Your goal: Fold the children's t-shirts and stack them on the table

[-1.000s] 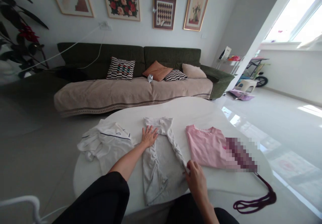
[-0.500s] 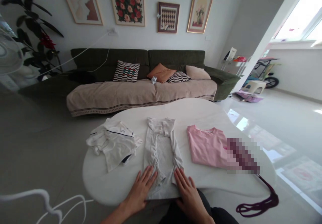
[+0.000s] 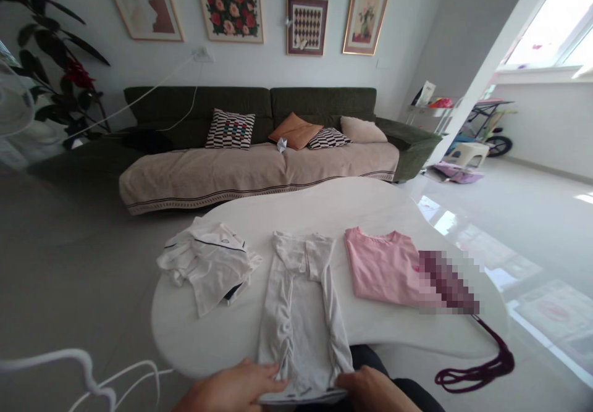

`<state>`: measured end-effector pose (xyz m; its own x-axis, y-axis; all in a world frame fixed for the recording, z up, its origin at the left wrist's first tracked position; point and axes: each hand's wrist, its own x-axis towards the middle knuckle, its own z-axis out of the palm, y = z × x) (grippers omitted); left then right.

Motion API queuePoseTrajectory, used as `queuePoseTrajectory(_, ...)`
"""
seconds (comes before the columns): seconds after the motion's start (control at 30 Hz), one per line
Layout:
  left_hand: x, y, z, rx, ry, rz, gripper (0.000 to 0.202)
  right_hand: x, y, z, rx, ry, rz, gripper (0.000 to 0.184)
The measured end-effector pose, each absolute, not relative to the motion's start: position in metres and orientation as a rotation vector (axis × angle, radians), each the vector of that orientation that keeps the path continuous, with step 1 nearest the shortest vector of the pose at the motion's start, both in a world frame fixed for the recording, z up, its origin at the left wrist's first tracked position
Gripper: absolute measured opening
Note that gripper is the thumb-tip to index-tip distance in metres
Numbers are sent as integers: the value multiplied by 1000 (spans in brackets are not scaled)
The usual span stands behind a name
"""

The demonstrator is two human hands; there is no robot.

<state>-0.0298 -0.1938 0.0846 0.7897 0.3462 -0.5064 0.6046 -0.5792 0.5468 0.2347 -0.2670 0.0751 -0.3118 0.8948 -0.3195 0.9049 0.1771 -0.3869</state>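
Observation:
A light grey long-sleeved top (image 3: 308,304) lies lengthwise at the middle of the table, its sides folded inward. Its lower hem reaches over the table's near edge. My left hand (image 3: 236,384) pinches the hem's left corner, thumb on top of the cloth. At the right corner, my right hand (image 3: 373,388) is closed on the same hem; its fingers are partly hidden underneath. To the left is a loosely bunched white shirt (image 3: 215,264) with dark trim. A neatly folded pink T-shirt (image 3: 382,267) rests on the right.
The white table (image 3: 333,205) has a rounded edge. A blurred-out maroon item with a cord and tassel (image 3: 493,369) hangs over its right side. White cable (image 3: 83,362) loops at lower left. Beyond the table stands a green sofa (image 3: 194,115) with cushions.
Both hands have gone from lying flat on the grey top to gripping its lower hem. The top has slid toward me and lies more stretched out.

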Motion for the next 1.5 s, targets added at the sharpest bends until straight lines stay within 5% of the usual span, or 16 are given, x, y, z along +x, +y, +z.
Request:
queuePoseTrajectory(0.13,-36,-149,131,2094,595,-208,20,258,-239,123,1931,2420,-1103,21)
queuePoseTrajectory(0.4,23,11,92,2060,1201,148,12,268,-69,86,2488,2181,-756,21)
queuePoseTrajectory(0.7,20,47,50,2086,1415,218,11,273,-28,38,2586,1990,-663,25)
queuePoseTrajectory(1.0,34,38,26,1980,1593,395,23,264,-39,32,2760,1958,-643,18)
queuePoseTrajectory(1.17,21,42,74,1962,1363,573,34,282,-57,85,2847,2161,-627,18)
queuePoseTrajectory(1.27,14,45,117,1951,1126,760,31,285,-89,132,2960,2395,-427,22)
queuePoseTrajectory(1.4,11,42,142,1910,814,997,26,251,-147,164,2920,2861,244,18)
queuePoseTrajectory(1.5,8,39,127,2089,1002,878,21,210,-182,152,2549,3022,159,23)
